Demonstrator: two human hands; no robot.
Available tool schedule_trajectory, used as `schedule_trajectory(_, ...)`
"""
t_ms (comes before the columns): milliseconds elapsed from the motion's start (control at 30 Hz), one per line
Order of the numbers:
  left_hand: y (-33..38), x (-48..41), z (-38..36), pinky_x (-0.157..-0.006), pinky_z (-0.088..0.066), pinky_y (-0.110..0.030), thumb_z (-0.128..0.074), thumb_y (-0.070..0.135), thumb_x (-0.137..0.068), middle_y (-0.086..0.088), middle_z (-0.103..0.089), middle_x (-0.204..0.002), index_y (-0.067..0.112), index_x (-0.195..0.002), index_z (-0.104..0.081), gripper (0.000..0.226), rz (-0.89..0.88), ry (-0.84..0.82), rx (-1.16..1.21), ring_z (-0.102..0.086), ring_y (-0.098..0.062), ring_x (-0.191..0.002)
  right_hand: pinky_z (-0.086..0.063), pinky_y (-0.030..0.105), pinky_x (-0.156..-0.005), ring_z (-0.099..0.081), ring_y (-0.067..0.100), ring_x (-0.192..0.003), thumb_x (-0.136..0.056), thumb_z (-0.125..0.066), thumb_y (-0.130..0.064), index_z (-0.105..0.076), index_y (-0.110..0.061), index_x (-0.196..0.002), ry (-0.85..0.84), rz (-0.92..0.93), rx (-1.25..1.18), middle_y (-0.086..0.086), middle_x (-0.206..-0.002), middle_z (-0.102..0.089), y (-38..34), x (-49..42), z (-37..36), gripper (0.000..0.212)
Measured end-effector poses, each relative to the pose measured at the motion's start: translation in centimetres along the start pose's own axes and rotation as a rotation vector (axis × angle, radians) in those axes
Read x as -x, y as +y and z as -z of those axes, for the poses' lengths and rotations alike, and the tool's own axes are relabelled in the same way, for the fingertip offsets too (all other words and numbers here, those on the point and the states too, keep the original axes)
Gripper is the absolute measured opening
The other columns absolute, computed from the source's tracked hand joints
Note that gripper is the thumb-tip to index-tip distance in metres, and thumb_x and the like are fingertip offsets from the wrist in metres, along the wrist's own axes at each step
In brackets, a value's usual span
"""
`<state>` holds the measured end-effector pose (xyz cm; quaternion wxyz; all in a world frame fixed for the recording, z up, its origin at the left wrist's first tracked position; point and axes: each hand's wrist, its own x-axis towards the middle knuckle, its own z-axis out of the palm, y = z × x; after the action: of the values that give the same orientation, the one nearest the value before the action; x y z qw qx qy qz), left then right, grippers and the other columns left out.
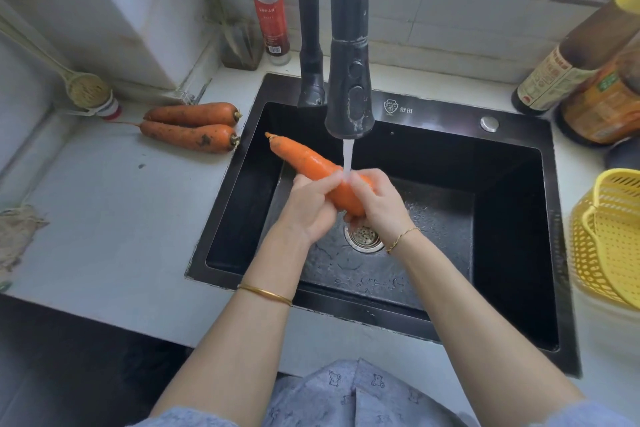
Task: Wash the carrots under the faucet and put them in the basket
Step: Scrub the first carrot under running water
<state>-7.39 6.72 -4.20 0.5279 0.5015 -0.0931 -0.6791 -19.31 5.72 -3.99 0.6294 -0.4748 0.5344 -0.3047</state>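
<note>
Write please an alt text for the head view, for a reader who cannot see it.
A left hand and a right hand hold a carrot under the running faucet, over a black sink. Two dirty carrots lie on the counter at the left; a yellow basket stands at the right.

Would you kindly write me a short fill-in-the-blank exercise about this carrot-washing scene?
1. The left hand and right hand hold ____ carrot under the running faucet.
2. ____ muddy carrots lie on the counter left of the sink.
3. The basket right of the sink is coloured ____.
Missing words: one; two; yellow.
</note>
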Motion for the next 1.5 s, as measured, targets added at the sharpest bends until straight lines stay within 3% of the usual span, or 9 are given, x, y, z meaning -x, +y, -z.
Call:
schedule_trajectory(133, -0.9, 0.2, 0.2, -0.086, -0.056, -0.033, -0.061, -0.009, -0.086, -0.024, -0.047, -0.138, 0.007, -0.148, -0.026, 0.073, -0.049, -0.105, -0.053, -0.055, -0.03, -0.121, -0.034, 0.02, -0.034, -0.045, 0.016, -0.034, -0.102, -0.03, -0.043, -0.044, -0.017, -0.093, 0.1, -0.135, 0.058, 0.014, -0.072, -0.055, 0.1, -0.4, 0.1, 0.031)
schedule_trajectory(267, -1.1, 0.2, -0.1, -0.087, -0.056, -0.032, -0.056, -0.005, -0.093, -0.017, -0.051, -0.14, 0.011, -0.148, -0.033, 0.061, -0.063, -0.08, -0.138, -0.055, -0.027, -0.125, -0.025, 0.014, -0.038, -0.033, 0.013, -0.031, -0.102, -0.024, -0.042, -0.043, -0.017, -0.085, 0.116, -0.24, 0.004, 0.017, -0.067, -0.05, 0.4, -0.1, 0.0, 0.035)
schedule_trajectory(433, -2.4, -0.3, -1.3, -0.095, -0.054, -0.048, -0.053, 0.021, -0.1, -0.014, -0.055, -0.134, 0.011, -0.143, -0.037, 0.048, -0.097, 0.194, -0.282, -0.061, -0.028, -0.115, -0.037, 0.031, -0.059, -0.05, 0.022, -0.067, -0.099, -0.031, -0.042, -0.046, -0.019, -0.081, 0.215, -0.153, 0.123, 0.004, -0.076, -0.052, 2.0, 0.1, -1.3, 0.034)
schedule_trajectory(500, -2.6, -0.4, -1.3, -0.099, -0.051, -0.049, -0.048, 0.027, -0.102, -0.012, -0.055, -0.133, 0.012, -0.143, -0.037, 0.045, -0.084, 0.252, -0.338, -0.06, -0.027, -0.115, -0.037, 0.028, -0.054, -0.048, 0.02, -0.067, -0.101, -0.032, -0.039, -0.045, -0.018, -0.081, 0.206, -0.141, 0.117, 0.003, -0.076, -0.049, 2.2, 0.4, -1.5, 0.032)
schedule_trajectory(700, -1.9, 0.4, 0.3, -0.085, -0.057, -0.036, -0.049, -0.01, -0.09, -0.013, -0.057, -0.116, 0.004, -0.144, -0.039, 0.056, -0.041, -0.121, -0.055, -0.059, -0.024, -0.109, -0.025, 0.014, -0.035, -0.033, 0.008, -0.04, -0.102, -0.028, -0.039, -0.038, -0.019, -0.08, 0.196, -0.206, 0.023, 0.006, -0.066, -0.04, 1.8, 1.0, -0.7, 0.031)
schedule_trajectory(800, -1.8, 0.7, -0.4, -0.073, -0.058, -0.03, -0.046, -0.007, -0.087, -0.008, -0.058, -0.106, 0.006, -0.142, -0.04, 0.057, -0.058, -0.084, 0.019, -0.061, -0.019, -0.096, -0.026, 0.015, -0.034, -0.033, 0.008, -0.043, -0.104, -0.029, -0.037, -0.038, -0.017, -0.083, 0.182, -0.127, 0.03, 0.001, -0.066, -0.036, 1.4, 1.3, -1.2, 0.03)
schedule_trajectory(1067, -1.6, 0.6, -0.4, -0.073, -0.059, -0.031, -0.038, -0.008, -0.089, -0.009, -0.057, -0.11, 0.01, -0.143, -0.04, 0.057, -0.076, -0.051, 0.077, -0.06, -0.02, -0.099, -0.03, 0.016, -0.034, -0.038, 0.011, -0.048, -0.103, -0.03, -0.04, -0.041, -0.014, -0.094, 0.15, -0.071, 0.094, 0.004, -0.073, -0.042, 0.9, 1.1, -1.5, 0.03)
schedule_trajectory(1200, -1.6, 0.4, -0.5, -0.071, -0.058, -0.032, -0.054, 0.013, -0.08, -0.007, -0.06, -0.109, 0.009, -0.145, -0.039, 0.067, -0.073, 0.007, 0.086, -0.065, -0.019, -0.095, -0.033, 0.02, -0.04, -0.041, 0.012, -0.052, -0.102, -0.033, -0.042, -0.042, -0.012, -0.095, 0.155, -0.027, 0.18, 0.003, -0.076, -0.045, 0.8, 0.8, -1.7, 0.032)
schedule_trajectory(1500, -1.0, 0.5, -0.8, -0.074, -0.058, -0.032, -0.042, -0.003, -0.092, -0.008, -0.059, -0.113, 0.012, -0.146, -0.038, 0.057, -0.069, -0.047, 0.075, -0.063, -0.02, -0.098, -0.026, 0.017, -0.035, -0.035, 0.011, -0.039, -0.102, -0.031, -0.044, -0.039, -0.019, -0.088, 0.138, -0.099, 0.041, 0.004, -0.069, -0.04, 0.4, 0.9, -1.3, 0.029)
